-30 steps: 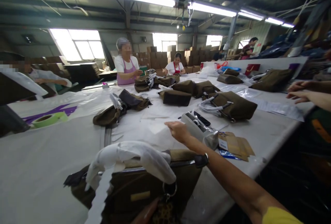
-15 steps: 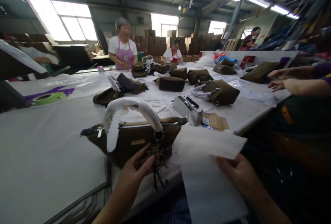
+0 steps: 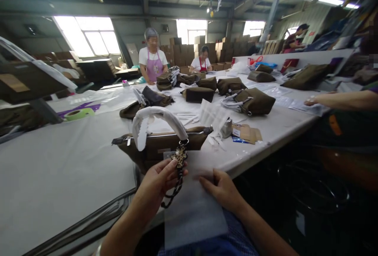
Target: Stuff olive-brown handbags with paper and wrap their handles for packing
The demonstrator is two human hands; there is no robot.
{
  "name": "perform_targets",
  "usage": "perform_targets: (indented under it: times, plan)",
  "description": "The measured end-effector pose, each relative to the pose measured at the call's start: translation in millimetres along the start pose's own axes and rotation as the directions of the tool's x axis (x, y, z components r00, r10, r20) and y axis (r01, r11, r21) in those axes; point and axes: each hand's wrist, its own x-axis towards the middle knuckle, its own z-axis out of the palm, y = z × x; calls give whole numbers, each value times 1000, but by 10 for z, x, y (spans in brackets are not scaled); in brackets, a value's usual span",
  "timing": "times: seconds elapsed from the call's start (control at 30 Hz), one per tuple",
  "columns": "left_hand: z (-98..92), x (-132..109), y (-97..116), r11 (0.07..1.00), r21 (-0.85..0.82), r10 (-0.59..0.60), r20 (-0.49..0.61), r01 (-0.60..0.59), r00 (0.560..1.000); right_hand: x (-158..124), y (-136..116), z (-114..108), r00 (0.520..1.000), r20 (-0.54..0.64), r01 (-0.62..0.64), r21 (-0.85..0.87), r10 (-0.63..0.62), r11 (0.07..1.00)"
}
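Note:
An olive-brown handbag [image 3: 153, 145] stands at the table's near edge, its handles [image 3: 161, 116] wrapped in white paper. From a ring at the handle's foot hangs a leopard-print charm [image 3: 179, 156] with dark cords. My left hand [image 3: 161, 179] pinches this charm between thumb and fingers. A thin white sheet [image 3: 191, 208] lies behind the charm, against the bag's front, and hangs down over my lap. My right hand [image 3: 221, 189] grips the sheet's right edge, thumb on top.
Several similar handbags [image 3: 254, 100] lie across the white-covered table [image 3: 88, 161]. Brown cards [image 3: 246, 133] and white paper [image 3: 214, 114] lie right of my bag. Green tape [image 3: 79, 113] is at left. Co-workers stand behind [image 3: 152, 61] and a co-worker's arm [image 3: 339, 100] reaches in from the right.
My right hand has brought the sheet left, behind the charm. My left hand has lifted the charm away from the bag. The view has shifted slightly.

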Motion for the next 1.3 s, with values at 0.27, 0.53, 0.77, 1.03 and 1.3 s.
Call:
perform_targets:
  times: [0.27,0.53,0.77,1.03,1.3]
  plan:
    - [-25,22,-232,974,224,54,-64,-38,996,239,-92,232,999,-3,-40,285,43,958]
    - [-8,54,-384,989,121,97,-63,-88,993,53,191,563,966,-145,-62,676,215,735]
    - [-30,96,-473,976,182,124,-8,-120,992,184,16,450,985,-34,-104,655,167,748]
    - [-10,31,-414,966,213,162,-62,-146,985,233,-74,315,984,37,-169,462,172,871]
    - [-3,103,-551,964,236,148,-94,-122,985,205,-121,404,991,37,-130,557,131,820]
